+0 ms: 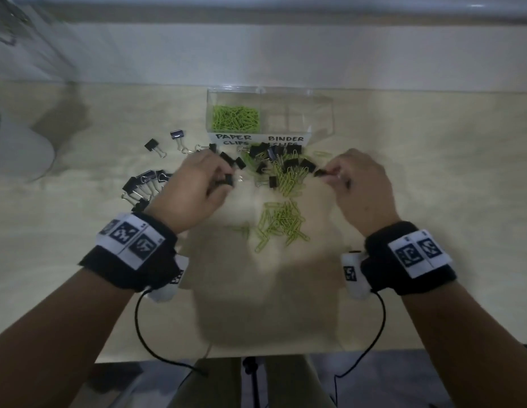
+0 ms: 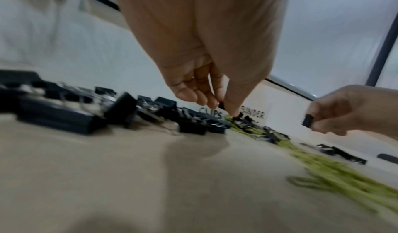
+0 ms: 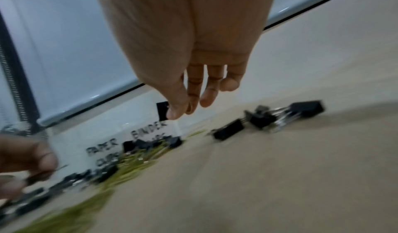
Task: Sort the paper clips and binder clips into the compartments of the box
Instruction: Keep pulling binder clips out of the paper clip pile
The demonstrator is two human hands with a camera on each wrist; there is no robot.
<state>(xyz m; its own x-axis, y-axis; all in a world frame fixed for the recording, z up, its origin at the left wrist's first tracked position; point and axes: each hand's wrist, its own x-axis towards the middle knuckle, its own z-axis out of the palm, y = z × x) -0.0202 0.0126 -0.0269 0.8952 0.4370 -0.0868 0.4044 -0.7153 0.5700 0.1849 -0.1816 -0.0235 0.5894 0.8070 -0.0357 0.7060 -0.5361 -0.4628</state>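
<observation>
A clear box [image 1: 321, 98] stands at the back of the table, its front labelled PAPER CLIPS and BINDER CLIPS. Green paper clips [image 1: 235, 117] fill its left compartment; the right one looks bare. Just in front of the box, my left hand [image 1: 224, 181] pinches a black binder clip [image 1: 228, 178] over a mixed heap of clips [image 1: 281, 169]. My right hand [image 1: 329, 175] pinches another black binder clip [image 1: 320, 172] at the heap's right side. The left wrist view shows this right-hand clip [image 2: 307, 123], and the right wrist view shows it [image 3: 162, 111] behind the thumb.
More black binder clips [image 1: 140, 184] lie in a cluster left of my left hand, with two apart [image 1: 151, 145] farther back. A loose pile of green paper clips [image 1: 281, 223] lies nearer me. A wall rises behind the table, and cables hang from both wrists.
</observation>
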